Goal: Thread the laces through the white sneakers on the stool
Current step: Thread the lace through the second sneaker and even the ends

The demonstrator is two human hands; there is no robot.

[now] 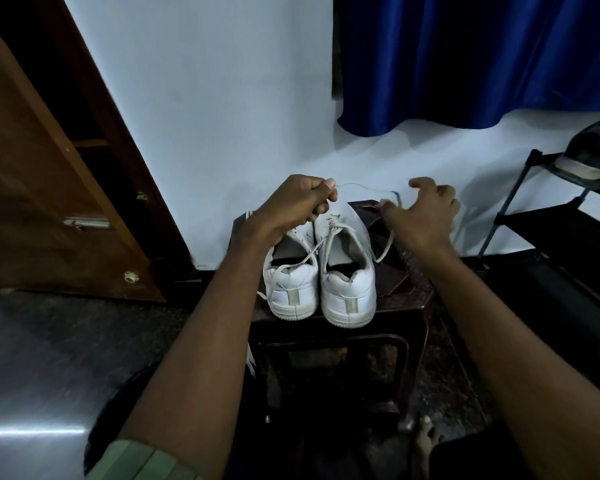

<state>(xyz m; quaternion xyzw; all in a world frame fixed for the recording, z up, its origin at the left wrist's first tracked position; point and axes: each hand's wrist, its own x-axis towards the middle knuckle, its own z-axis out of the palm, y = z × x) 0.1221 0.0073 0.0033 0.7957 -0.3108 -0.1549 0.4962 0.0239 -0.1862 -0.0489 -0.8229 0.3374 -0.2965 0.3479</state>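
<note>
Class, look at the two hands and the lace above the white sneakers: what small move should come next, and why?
Probably the right hand should close on the loose white lace beside the right-hand white sneaker. Its fingers are spread and seem to hold nothing, while the left hand already pinches the other end taut.

A home entryway: wooden door, blue curtain, shoe rack.

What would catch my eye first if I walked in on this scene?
Most likely the pair of white sneakers side by side on a dark stool at the centre, heels toward the camera. Just above them the left hand pinches a thin lace, while the right hand reaches with spread fingers toward its blurred far end. A deep blue curtain hangs at upper right against the pale wall.
</note>
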